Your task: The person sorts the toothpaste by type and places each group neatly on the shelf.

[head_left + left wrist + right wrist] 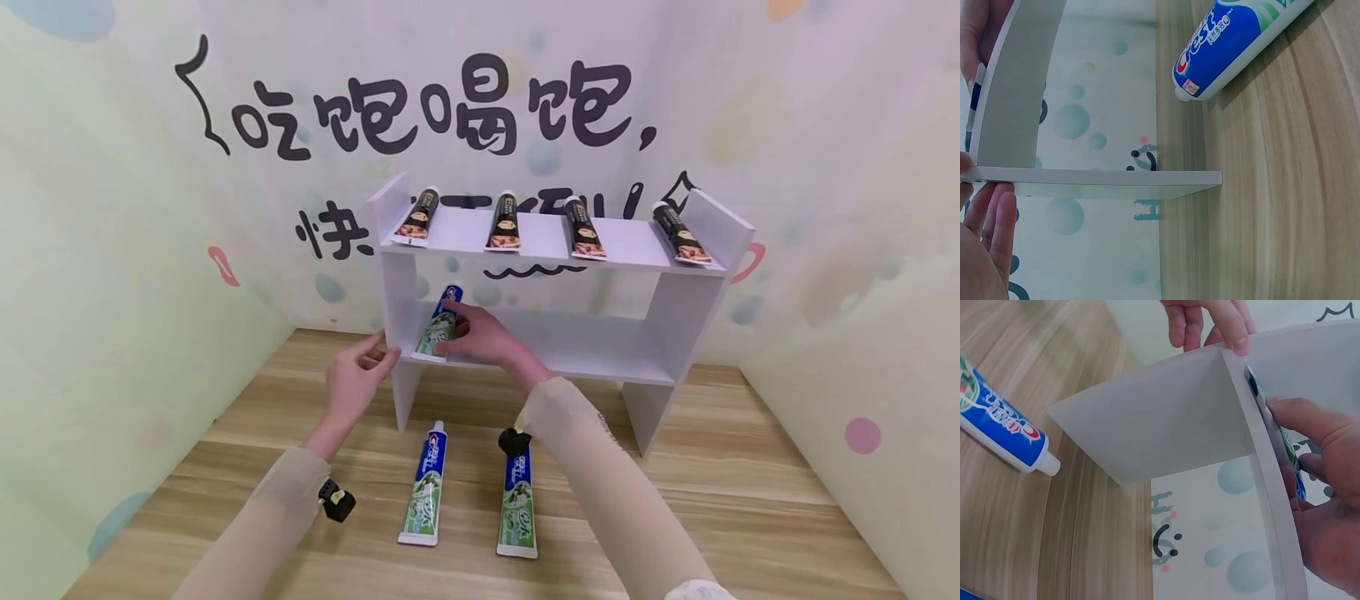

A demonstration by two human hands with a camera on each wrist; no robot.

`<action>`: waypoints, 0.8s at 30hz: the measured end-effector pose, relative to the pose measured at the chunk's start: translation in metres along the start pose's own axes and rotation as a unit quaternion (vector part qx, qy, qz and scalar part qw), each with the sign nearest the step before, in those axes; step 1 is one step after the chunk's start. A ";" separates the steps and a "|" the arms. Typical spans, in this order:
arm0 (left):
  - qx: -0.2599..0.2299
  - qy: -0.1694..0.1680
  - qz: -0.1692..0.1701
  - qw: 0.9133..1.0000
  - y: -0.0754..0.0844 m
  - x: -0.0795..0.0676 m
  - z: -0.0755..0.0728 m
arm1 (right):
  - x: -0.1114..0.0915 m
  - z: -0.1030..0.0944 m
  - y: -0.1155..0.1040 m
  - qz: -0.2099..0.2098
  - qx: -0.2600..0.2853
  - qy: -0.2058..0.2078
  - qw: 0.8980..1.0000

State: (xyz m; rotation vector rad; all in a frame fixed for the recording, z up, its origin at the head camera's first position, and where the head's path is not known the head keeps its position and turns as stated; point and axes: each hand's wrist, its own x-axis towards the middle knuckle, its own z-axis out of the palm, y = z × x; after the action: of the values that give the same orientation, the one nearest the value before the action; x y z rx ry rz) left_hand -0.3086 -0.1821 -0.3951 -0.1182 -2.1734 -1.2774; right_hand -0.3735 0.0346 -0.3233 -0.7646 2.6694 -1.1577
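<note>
A blue-and-green toothpaste tube (437, 330) lies on the middle board of a white two-tier shelf (600, 337), near its left side panel, cap toward the back. My right hand (480, 335) grips this tube, thumb and fingers at its two edges. In the right wrist view, the right hand (1329, 456) partly hides the tube (1272, 419). My left hand (356, 377) holds the front edge of the left side panel (1085, 178), its thumb at the front and its fingers along the outer face. Two similar toothpaste tubes, a left one (424, 492) and a right one (517, 508), lie on the wooden surface before the shelf.
Several black tubes, among them one at the left (420, 215) and one at the right (678, 233), lie spaced along the top board. A printed wall (465, 50) stands close behind the shelf. My right forearm (600, 475) passes over the right loose tube.
</note>
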 end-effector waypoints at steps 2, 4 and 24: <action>0.000 -0.003 0.000 1.000 0.000 0.000 0.000 | 0.000 0.001 0.001 -0.002 -0.008 0.003 1.000; 0.002 -0.003 0.001 1.000 0.000 0.000 0.000 | 0.000 0.002 0.001 -0.005 -0.013 0.005 1.000; 0.003 -0.013 -0.013 1.000 -0.001 0.000 -0.001 | -0.008 0.008 0.001 -0.029 -0.005 0.027 0.999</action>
State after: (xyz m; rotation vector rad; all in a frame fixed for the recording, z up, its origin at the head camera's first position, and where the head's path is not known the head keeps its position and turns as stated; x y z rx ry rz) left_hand -0.3084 -0.1831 -0.3958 -0.1058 -2.2077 -1.2904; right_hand -0.3644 0.0334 -0.3302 -0.8291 2.7147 -1.1970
